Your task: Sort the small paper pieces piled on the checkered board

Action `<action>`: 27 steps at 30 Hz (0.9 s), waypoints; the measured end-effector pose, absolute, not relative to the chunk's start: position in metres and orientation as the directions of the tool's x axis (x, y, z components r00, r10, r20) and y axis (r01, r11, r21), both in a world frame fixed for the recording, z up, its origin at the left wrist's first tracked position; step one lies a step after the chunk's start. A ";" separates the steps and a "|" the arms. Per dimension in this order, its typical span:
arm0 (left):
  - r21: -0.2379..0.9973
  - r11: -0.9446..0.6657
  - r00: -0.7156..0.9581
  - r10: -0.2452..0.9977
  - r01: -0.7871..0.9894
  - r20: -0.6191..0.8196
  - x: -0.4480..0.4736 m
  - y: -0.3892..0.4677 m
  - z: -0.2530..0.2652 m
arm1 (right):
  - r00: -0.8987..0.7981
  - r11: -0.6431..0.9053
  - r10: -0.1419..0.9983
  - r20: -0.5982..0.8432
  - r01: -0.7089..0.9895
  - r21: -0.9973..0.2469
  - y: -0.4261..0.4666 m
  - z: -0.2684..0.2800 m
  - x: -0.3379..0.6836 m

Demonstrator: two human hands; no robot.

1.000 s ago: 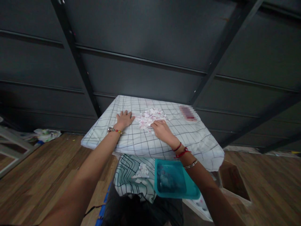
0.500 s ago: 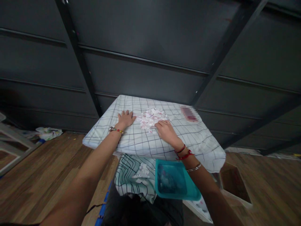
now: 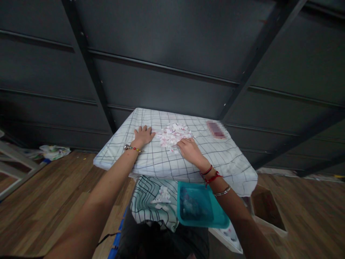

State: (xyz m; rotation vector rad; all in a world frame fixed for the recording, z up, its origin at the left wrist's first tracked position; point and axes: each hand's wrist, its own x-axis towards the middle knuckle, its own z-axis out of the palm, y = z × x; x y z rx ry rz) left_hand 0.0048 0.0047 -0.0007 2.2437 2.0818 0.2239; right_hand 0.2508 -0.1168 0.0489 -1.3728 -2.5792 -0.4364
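Observation:
A loose heap of small white paper scraps [image 3: 174,132] with pink and purple marks lies on a white checked cloth [image 3: 167,163] covering the table. Flat on the cloth, left of the heap, rests my left hand [image 3: 143,135], fingers spread and holding nothing. At the heap's near right edge is my right hand [image 3: 189,148], its fingers bent and drawn together, touching the scraps. Whatever may be between those fingertips is hidden. More white scraps [image 3: 163,196] sit on a pale green checked cloth [image 3: 142,212] on my lap.
A teal plastic tray [image 3: 222,217] stands below the table edge, with a white box [image 3: 229,239] partly under it. A blurred dark red item [image 3: 215,129] lies at the table's back right. An open cardboard box [image 3: 268,208] is on the floor. Dark panels [image 3: 167,86] rise behind.
Both hands stay in nearly the same places, and the heap looks almost unchanged. The whole view has shifted very slightly.

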 end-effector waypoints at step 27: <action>0.147 -0.072 0.066 0.997 0.986 0.045 0.005 0.004 0.001 | -0.589 0.566 0.754 0.291 0.807 0.168 -0.113 0.050 0.241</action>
